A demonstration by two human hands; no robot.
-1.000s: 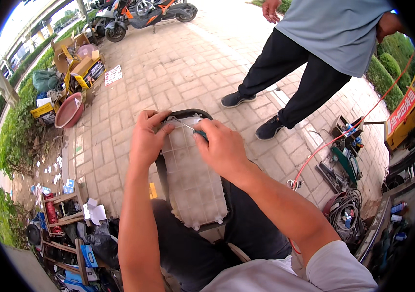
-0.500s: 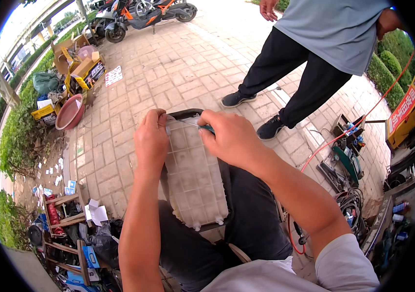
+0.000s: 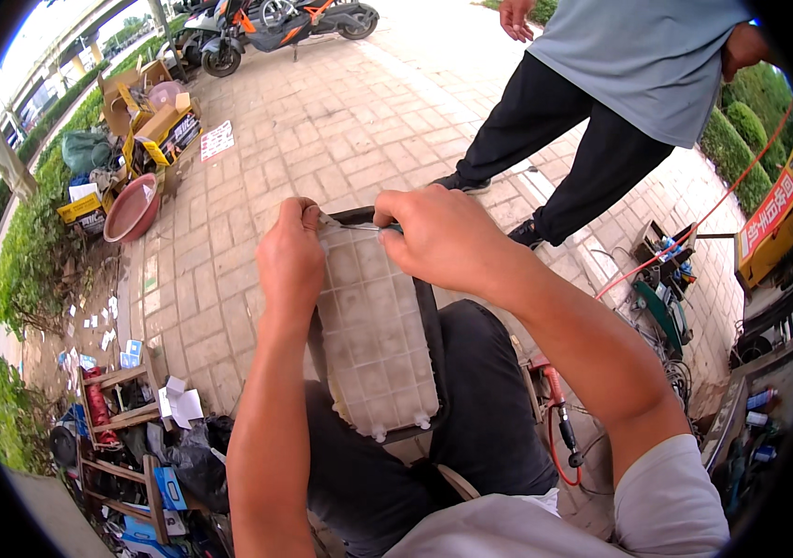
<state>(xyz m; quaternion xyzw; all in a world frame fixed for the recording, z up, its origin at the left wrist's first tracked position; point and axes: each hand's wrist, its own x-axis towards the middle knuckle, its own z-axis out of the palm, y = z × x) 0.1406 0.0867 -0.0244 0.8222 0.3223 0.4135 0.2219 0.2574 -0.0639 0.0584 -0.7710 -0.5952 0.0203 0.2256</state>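
We have the pale ribbed panel (image 3: pixel 373 339) in its black frame resting on our lap, its far edge up by our hands, and the work looks to be at that top edge only, with the rest of the panel untouched. Our left hand (image 3: pixel 291 260) is closed on the top-left corner, while our right hand (image 3: pixel 438 237) pinches a thin metal tool (image 3: pixel 368 226) against the top edge.

Parked motorbike (image 3: pixel 275 23), pink basin (image 3: pixel 131 209)
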